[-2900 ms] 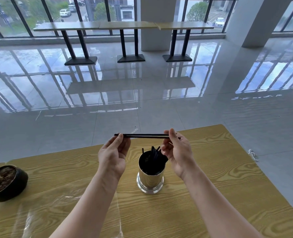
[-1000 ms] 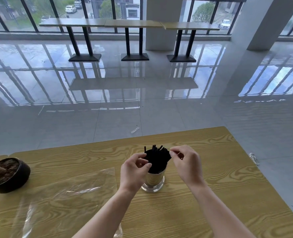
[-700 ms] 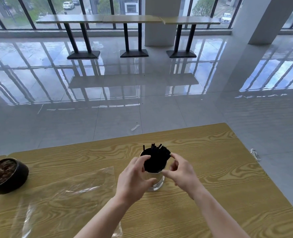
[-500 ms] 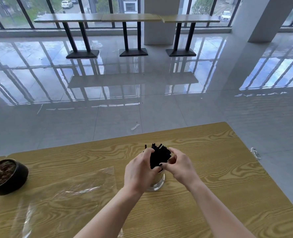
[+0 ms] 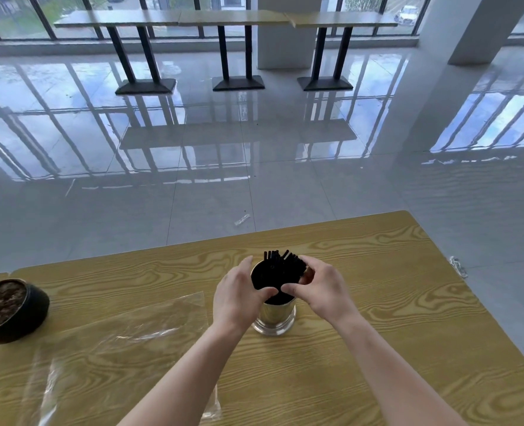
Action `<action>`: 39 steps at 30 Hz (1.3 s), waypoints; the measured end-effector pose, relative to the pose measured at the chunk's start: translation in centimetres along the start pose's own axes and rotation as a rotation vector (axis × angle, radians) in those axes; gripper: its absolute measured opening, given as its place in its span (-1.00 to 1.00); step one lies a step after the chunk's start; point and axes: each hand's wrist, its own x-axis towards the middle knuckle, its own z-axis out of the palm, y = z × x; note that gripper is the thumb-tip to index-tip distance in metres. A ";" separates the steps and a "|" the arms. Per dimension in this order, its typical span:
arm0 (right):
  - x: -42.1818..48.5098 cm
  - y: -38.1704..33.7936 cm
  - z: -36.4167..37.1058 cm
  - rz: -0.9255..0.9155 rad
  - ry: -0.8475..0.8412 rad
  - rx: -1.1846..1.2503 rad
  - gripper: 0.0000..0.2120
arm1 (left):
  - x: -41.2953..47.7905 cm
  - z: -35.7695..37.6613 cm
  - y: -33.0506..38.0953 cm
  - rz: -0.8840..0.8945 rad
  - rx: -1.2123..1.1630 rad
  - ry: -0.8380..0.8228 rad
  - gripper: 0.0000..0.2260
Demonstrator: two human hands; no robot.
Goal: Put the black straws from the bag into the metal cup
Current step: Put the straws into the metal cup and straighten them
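My wood-grain table [image 5: 393, 272] sits on glossy floor tiles [image 5: 285, 186], with high tables [image 5: 224, 18] by the windows [image 5: 18, 23]. The flat clear bag [image 5: 116, 342] and a dark bowl [image 5: 15, 312] lie to the left. My left hand [image 5: 236, 296] and right hand [image 5: 319, 287] curl round the black straws [image 5: 274, 272] standing in the metal cup [image 5: 276, 315], covering its near rim.

Left hand [image 5: 239, 295] and right hand [image 5: 319, 290] around black straws [image 5: 277, 269] in metal cup [image 5: 274, 315] on wooden table [image 5: 408, 302]

Glossy grey tile floor [image 5: 254, 179], mirroring window bars. Tall dark-framed windows [image 5: 24, 23] along far side; three high tables [image 5: 233, 18] on black pedestals before them. White pillar [image 5: 285, 41] behind. Daylight.
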 end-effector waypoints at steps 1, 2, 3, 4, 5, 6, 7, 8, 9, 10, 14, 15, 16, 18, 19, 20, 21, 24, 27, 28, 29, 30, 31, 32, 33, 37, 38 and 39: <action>0.3 -0.4 0.0 -0.008 0.012 -0.030 -0.61 | 0.6 -0.1 0.4 -0.003 0.031 -0.013 -0.28; 0.5 -0.7 0.1 -0.009 0.020 -0.051 -0.57 | 1.2 -0.3 0.8 -0.004 0.056 -0.018 -0.34; 0.8 -1.1 0.2 -0.007 0.022 -0.067 -0.54 | 1.7 -0.6 1.1 0.000 0.073 -0.027 -0.39; 1.2 -1.3 0.3 -0.010 0.018 -0.084 -0.56 | 2.1 -0.8 1.4 0.011 0.074 -0.052 -0.44; 1.5 -1.5 0.4 -0.015 0.008 -0.101 -0.58 | 2.5 -1.1 1.6 0.025 0.050 -0.091 -0.49; 1.9 -1.7 0.5 -0.023 -0.006 -0.118 -0.59 | 2.8 -1.2 1.6 0.038 0.003 -0.130 -0.55; 2.2 -1.9 0.6 -0.029 -0.020 -0.130 -0.60 | 3.0 -1.3 1.6 0.047 -0.058 -0.160 -0.61; 2.5 -2.0 0.6 -0.033 -0.032 -0.137 -0.61 | 3.1 -1.4 1.6 0.048 -0.120 -0.178 -0.65; 2.8 -2.2 0.7 -0.036 -0.040 -0.138 -0.62 | 3.3 -1.5 1.5 0.040 -0.176 -0.193 -0.66; 3.2 -2.3 0.7 -0.036 -0.045 -0.135 -0.63 | 3.4 -1.7 1.3 0.027 -0.226 -0.210 -0.65; 4.5 -2.6 0.7 -0.021 -0.087 -0.108 -0.67 | 3.7 -2.6 0.6 0.027 -0.343 -0.337 -0.61; 4.8 -2.6 0.6 -0.021 -0.104 -0.103 -0.67 | 3.8 -2.8 0.6 0.040 -0.342 -0.344 -0.65; 5.0 -2.6 0.6 -0.027 -0.120 -0.101 -0.68 | 4.0 -2.8 0.6 0.057 -0.326 -0.332 -0.70; 5.1 -2.8 0.5 -0.037 -0.141 -0.099 -0.71 | 4.2 -2.9 0.6 0.081 -0.291 -0.309 -0.79; 5.1 -2.9 0.5 -0.036 -0.146 -0.101 -0.73 | 4.3 -2.9 0.6 0.080 -0.291 -0.314 -0.82; 5.2 -3.0 0.4 -0.032 -0.152 -0.106 -0.74 | 4.4 -2.9 0.6 0.073 -0.296 -0.326 -0.84; 5.2 -3.2 0.2 -0.030 -0.156 -0.110 -0.75 | 4.5 -2.9 0.7 0.064 -0.302 -0.338 -0.85; 5.4 -3.5 -0.3 -0.021 -0.165 -0.118 -0.77 | 4.6 -2.9 0.9 0.034 -0.346 -0.357 -0.88; 5.3 -3.7 -0.1 -0.005 -0.202 -0.122 -0.73 | 4.3 -2.9 1.0 0.015 -0.368 -0.354 -0.86; 5.1 -3.6 0.1 -0.005 -0.215 -0.116 -0.69 | 4.2 -2.9 0.9 0.012 -0.376 -0.347 -0.83; 5.0 -3.5 0.1 -0.009 -0.218 -0.104 -0.65 | 4.0 -3.0 0.8 0.010 -0.395 -0.332 -0.80; 4.9 -3.4 0.1 -0.012 -0.212 -0.086 -0.61 | 3.8 -3.0 0.6 0.002 -0.422 -0.305 -0.77; 4.7 -3.3 0.1 -0.015 -0.199 -0.074 -0.57 | 3.6 -3.1 0.2 -0.019 -0.446 -0.260 -0.72; 4.5 -3.1 -0.1 -0.022 -0.180 -0.077 -0.53 | 3.4 -3.1 -0.2 -0.050 -0.453 -0.204 -0.66; 4.3 -2.8 -0.3 -0.031 -0.157 -0.091 -0.48 | 3.2 -3.1 -0.8 -0.079 -0.445 -0.151 -0.62; 3.5 -1.3 -1.1 -0.004 -0.059 -0.063 -0.50 | 2.1 -3.0 -2.4 -0.073 -0.365 -0.092 -0.61; 3.2 -1.1 -1.1 -0.003 -0.037 -0.065 -0.53 | 2.0 -2.9 -2.2 -0.053 -0.339 -0.091 -0.63; 3.0 -1.0 -0.8 -0.014 -0.016 -0.087 -0.57 | 1.9 -2.7 -1.9 -0.029 -0.305 -0.084 -0.65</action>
